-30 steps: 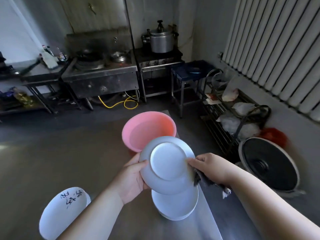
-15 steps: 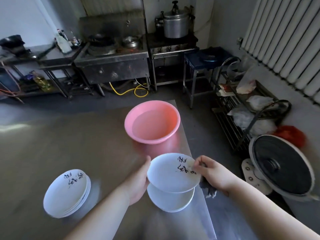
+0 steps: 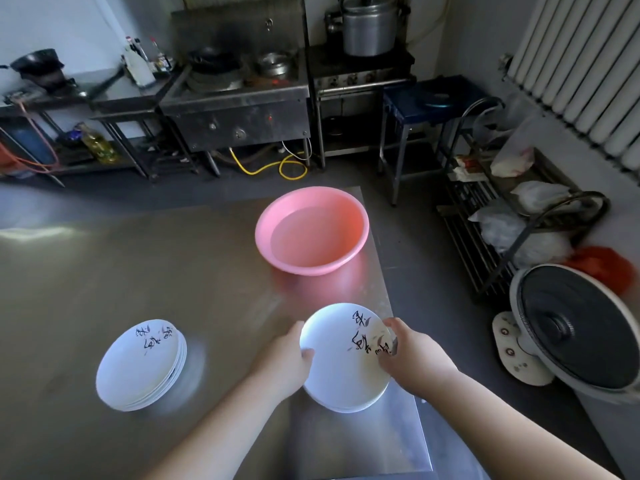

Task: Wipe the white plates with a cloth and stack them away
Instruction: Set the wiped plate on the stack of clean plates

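The white plate [image 3: 341,348] is at the near right part of the counter [image 3: 138,271], face up, with black brush writing on its right half, and both hands hold it. The left hand [image 3: 287,362] grips the left rim, with the fingertips curled over the edge onto the upper side. The right hand [image 3: 412,358] grasps the right rim, the thumb and fingers bent around it; a small dark bit shows under these fingers, but I cannot tell what it is. Directly under the held plate lies a lower plate [image 3: 349,405] on the counter, of which only the near edge shows. I cannot tell if the held plate touches it or is just above it. A stack of plates [image 3: 138,368] with the same black writing stands on the counter well apart to the left. A pink basin [image 3: 311,192] stands further away on the counter, near its far right corner, apart from the plates. Beside the counter on the right, a fan [image 3: 581,327] stands on the floor with its round head tilted upward. Behind it is a metal rack [image 3: 460,237] with white bags. At the far wall there is a steel stove [image 3: 239,109] and a big metal pot [image 3: 369,29], with a yellow hose [image 3: 277,168] on the floor below.
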A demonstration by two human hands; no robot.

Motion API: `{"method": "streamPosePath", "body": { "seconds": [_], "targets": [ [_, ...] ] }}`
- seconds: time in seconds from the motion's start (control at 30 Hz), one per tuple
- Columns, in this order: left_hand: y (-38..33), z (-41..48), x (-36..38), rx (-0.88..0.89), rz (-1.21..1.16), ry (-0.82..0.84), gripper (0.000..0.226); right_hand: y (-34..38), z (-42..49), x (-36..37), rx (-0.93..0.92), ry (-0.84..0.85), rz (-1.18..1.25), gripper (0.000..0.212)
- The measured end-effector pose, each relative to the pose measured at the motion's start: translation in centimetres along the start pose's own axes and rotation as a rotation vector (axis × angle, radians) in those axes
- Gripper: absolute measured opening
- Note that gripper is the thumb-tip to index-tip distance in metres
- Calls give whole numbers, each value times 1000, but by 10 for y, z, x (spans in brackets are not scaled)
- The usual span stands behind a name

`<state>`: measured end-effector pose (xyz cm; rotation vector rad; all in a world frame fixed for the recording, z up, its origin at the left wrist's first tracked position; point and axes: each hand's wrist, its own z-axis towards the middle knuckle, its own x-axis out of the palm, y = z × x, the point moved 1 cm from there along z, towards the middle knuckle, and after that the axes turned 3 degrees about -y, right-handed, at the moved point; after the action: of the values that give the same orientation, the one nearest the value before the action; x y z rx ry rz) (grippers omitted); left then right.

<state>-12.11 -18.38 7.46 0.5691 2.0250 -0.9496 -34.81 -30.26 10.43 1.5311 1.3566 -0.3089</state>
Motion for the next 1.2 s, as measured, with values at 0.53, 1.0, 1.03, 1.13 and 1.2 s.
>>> {"method": "streamPosePath", "body": {
  "seconds": [0.53,1.0,1.03,1.13,1.2],
  "targets": [
    [19,9,3,107,106,11,26,39,-3,-2,-67,-223,-591,34],
    [223,-8,-112,3,178,-130,37,192,11,130,-256,-120,-231,70],
    [247,-7,-117,-21,188,-134,31,206,13,142,-254,-99,-220,70],
    [312,-6,-131,-130,174,-192,27,244,21,182,-255,-42,-229,71],
    [348,-6,-137,-206,155,-223,32,265,29,209,-233,-1,-228,68]
  ]
}}
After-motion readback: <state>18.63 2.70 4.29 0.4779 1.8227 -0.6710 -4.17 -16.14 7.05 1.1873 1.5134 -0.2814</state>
